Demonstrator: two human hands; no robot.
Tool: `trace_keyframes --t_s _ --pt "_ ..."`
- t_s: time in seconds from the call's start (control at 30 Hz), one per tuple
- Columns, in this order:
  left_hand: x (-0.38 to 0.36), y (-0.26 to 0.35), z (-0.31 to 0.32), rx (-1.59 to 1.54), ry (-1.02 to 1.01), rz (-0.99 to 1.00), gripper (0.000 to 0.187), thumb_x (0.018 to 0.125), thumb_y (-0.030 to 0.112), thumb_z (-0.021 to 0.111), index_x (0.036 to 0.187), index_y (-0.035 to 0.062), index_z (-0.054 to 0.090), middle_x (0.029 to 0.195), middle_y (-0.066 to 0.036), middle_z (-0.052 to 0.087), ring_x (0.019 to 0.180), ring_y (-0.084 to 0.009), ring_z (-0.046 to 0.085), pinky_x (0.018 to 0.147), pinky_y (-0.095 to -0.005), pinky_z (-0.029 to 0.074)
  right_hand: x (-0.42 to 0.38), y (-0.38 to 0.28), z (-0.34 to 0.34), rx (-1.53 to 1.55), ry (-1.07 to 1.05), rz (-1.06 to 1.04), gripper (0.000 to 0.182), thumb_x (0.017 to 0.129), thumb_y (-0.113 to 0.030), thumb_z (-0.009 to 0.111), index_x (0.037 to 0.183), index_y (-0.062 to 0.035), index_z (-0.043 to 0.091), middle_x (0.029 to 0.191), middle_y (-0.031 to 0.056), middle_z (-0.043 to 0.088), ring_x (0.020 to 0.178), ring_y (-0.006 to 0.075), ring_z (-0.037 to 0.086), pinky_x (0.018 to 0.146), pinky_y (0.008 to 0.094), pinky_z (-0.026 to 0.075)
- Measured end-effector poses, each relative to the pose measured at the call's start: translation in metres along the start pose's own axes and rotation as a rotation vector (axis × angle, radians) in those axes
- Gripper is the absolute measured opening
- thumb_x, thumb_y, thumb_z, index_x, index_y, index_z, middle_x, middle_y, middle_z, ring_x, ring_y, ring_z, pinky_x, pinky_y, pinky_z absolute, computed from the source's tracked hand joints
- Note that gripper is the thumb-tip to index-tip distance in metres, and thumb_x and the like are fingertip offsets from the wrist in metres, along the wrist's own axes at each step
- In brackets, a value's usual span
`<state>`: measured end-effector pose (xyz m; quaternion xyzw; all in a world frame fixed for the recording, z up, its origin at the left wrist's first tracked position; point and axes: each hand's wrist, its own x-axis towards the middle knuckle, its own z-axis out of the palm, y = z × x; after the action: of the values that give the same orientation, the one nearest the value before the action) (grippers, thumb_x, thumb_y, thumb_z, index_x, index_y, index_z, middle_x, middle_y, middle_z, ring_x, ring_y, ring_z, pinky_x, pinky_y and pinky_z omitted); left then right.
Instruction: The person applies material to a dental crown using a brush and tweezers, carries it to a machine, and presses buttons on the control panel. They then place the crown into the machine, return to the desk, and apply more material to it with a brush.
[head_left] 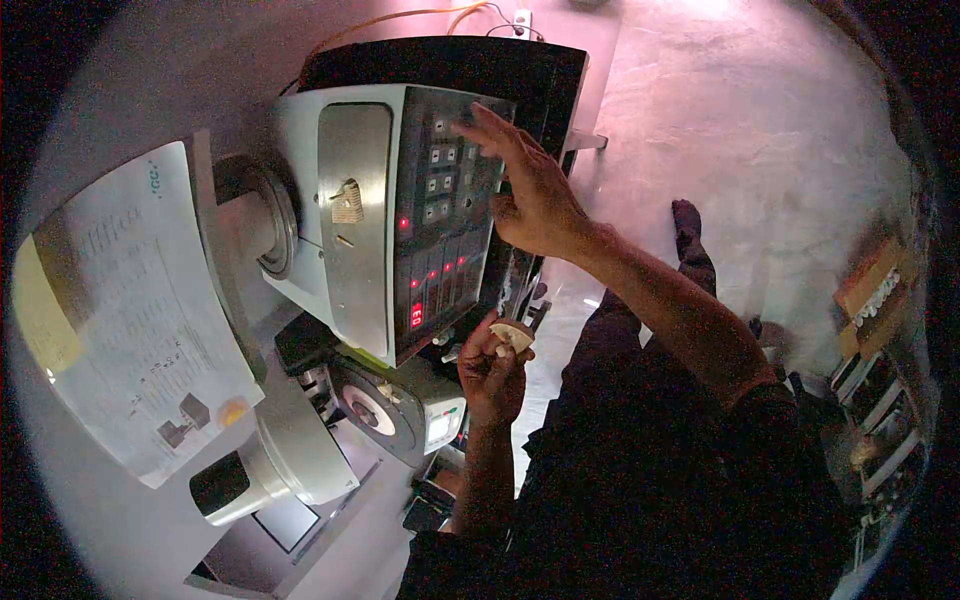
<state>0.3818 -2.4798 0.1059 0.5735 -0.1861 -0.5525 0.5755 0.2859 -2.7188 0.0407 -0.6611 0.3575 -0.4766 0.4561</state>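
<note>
A furnace-like machine (365,200) with a dark control panel (440,270) stands in front of me. My right hand (530,190) is over the upper part of its keypad, fingers stretched out, fingertips right at the buttons. Red lights and a red digit display (417,316) glow lower on the panel. Below, my left hand (490,375) grips a small cream-coloured dental cast (513,335) between thumb and fingers. A small honeycomb tray (347,203) and a small peg (345,241) lie on the machine's metal plate.
A printed sheet (120,310) lies at left, near a white cylindrical device (300,460). A second machine with a round opening (368,410) sits below the first. An open cardboard box (870,290) is at right. An orange cable (380,20) runs behind.
</note>
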Motion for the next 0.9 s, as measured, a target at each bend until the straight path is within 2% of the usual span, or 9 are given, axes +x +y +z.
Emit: trace_keyframes --t_s 0.17,0.27,0.43,0.53,0.63,0.73,0.77,0.87,0.9 --pt "-0.008 -0.001 -0.004 0.080 0.105 -0.063 0.058 0.096 0.018 0.076 0.148 0.0060 0.054 0.123 -0.016 0.070 0.108 -0.0261 0.069 0.084 -0.0366 0.059 0.005 -0.009 0.004 -0.067 0.014 -0.055 0.108 0.063 0.017 0.059 0.162 -0.0075 0.024 0.158 0.0128 0.050 0.133 0.0380 0.057 0.113 0.0483 0.045" --pt "-0.005 0.000 -0.002 0.015 -0.016 0.010 0.057 0.097 0.016 0.076 0.148 0.0059 0.054 0.122 -0.017 0.070 0.109 -0.0264 0.069 0.085 -0.0372 0.059 0.007 -0.011 0.006 -0.080 -0.029 -0.021 0.106 0.065 0.015 0.062 0.162 -0.0063 0.025 0.159 0.0142 0.048 0.134 0.0389 0.055 0.115 0.0481 0.044" --pt "-0.006 -0.001 0.004 0.022 -0.010 0.009 0.053 0.098 0.014 0.073 0.148 0.0069 0.055 0.121 -0.018 0.071 0.108 -0.0265 0.069 0.085 -0.0375 0.060 0.010 -0.019 -0.001 -0.213 -0.136 0.033 0.102 0.068 0.013 0.064 0.161 -0.0045 0.027 0.157 0.0176 0.048 0.136 0.0384 0.054 0.114 0.0488 0.045" --pt "-0.005 -0.002 0.008 0.007 -0.023 0.014 0.052 0.099 0.013 0.072 0.148 0.0074 0.055 0.121 -0.018 0.071 0.108 -0.0270 0.069 0.085 -0.0373 0.060 0.010 -0.017 -0.011 -0.212 -0.054 -0.047 0.097 0.070 0.015 0.061 0.160 -0.0046 0.029 0.152 0.0171 0.052 0.130 0.0354 0.059 0.102 0.0439 0.055" --pt "-0.005 -0.003 0.013 0.005 -0.041 0.048 0.051 0.100 0.012 0.072 0.148 0.0075 0.055 0.121 -0.019 0.070 0.109 -0.0278 0.069 0.085 -0.0372 0.061 0.001 -0.007 -0.016 -0.143 0.007 0.085 0.085 0.072 0.016 0.060 0.153 -0.0057 0.043 0.141 0.0161 0.059 0.118 0.0300 0.066 0.084 0.0361 0.061" --pt "-0.003 0.000 0.017 -0.020 -0.022 0.047 0.052 0.100 0.011 0.071 0.148 0.0073 0.054 0.122 -0.019 0.070 0.111 -0.0283 0.070 0.086 -0.0383 0.061 -0.011 -0.006 -0.031 -0.136 0.025 0.110 0.072 0.072 0.015 0.062 0.141 -0.0067 0.057 0.129 0.0148 0.064 0.105 0.0255 0.071 0.073 0.0309 0.061" --pt "-0.003 0.001 0.018 -0.037 -0.010 0.039 0.052 0.100 0.011 0.071 0.149 0.0072 0.053 0.122 -0.019 0.070 0.112 -0.0284 0.070 0.087 -0.0389 0.062 -0.016 -0.013 -0.035 -0.061 0.084 0.134 0.053 0.075 0.014 0.065 0.124 -0.0059 0.068 0.120 0.0139 0.068 0.100 0.0245 0.072 0.074 0.0319 0.060" --pt "-0.003 0.000 0.019 -0.033 -0.002 0.084 0.054 0.099 0.010 0.071 0.149 0.0052 0.052 0.123 -0.019 0.070 0.112 -0.0282 0.070 0.088 -0.0404 0.062 -0.035 -0.018 -0.049 -0.123 0.027 0.131 0.040 0.078 0.013 0.067 0.114 -0.0035 0.071 0.112 0.0134 0.070 0.096 0.0235 0.072 0.076 0.0322 0.060" --pt "-0.003 0.001 0.019 -0.067 -0.007 0.080 0.053 0.098 0.009 0.072 0.148 0.0022 0.052 0.124 -0.019 0.070 0.111 -0.0277 0.071 0.089 -0.0412 0.063 -0.039 -0.028 -0.053 -0.126 0.036 0.130 0.028 0.080 0.011 0.069 0.105 -0.0019 0.072 0.105 0.0124 0.071 0.094 0.0212 0.072 0.078 0.0323 0.060"
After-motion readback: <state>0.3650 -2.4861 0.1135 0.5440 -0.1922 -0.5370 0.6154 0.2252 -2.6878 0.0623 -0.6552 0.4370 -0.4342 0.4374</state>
